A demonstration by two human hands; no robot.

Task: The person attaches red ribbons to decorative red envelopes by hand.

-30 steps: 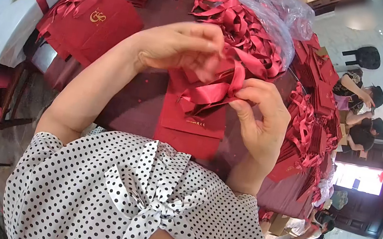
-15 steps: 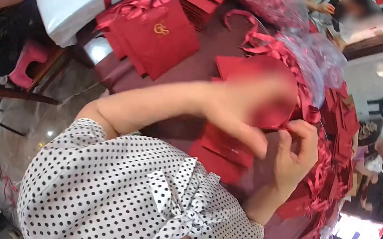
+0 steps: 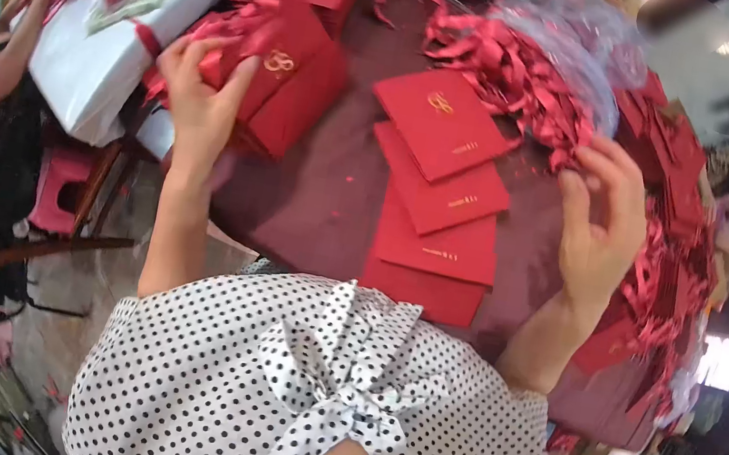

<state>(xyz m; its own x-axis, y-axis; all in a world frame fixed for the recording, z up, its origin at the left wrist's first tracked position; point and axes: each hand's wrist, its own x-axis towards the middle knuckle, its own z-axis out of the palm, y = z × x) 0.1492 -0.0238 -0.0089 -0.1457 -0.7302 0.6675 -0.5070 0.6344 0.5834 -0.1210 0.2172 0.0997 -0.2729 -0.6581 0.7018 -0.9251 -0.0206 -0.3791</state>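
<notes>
Our dotted blouse (image 3: pixel 327 395) fills the bottom of the frame. Above it, flat red bags (image 3: pixel 434 201) lie overlapping on the dark tablecloth (image 3: pixel 310 204) mid-frame. At right, our right hand (image 3: pixel 605 229) curls beside the ribbon pile (image 3: pixel 516 70); we cannot tell whether it pinches any. At upper left, our left hand (image 3: pixel 200 108) bends its fingers over the ribboned bags (image 3: pixel 293 109), its grip unclear to us. Beyond sits crumpled plastic (image 3: pixel 575 36).
</notes>
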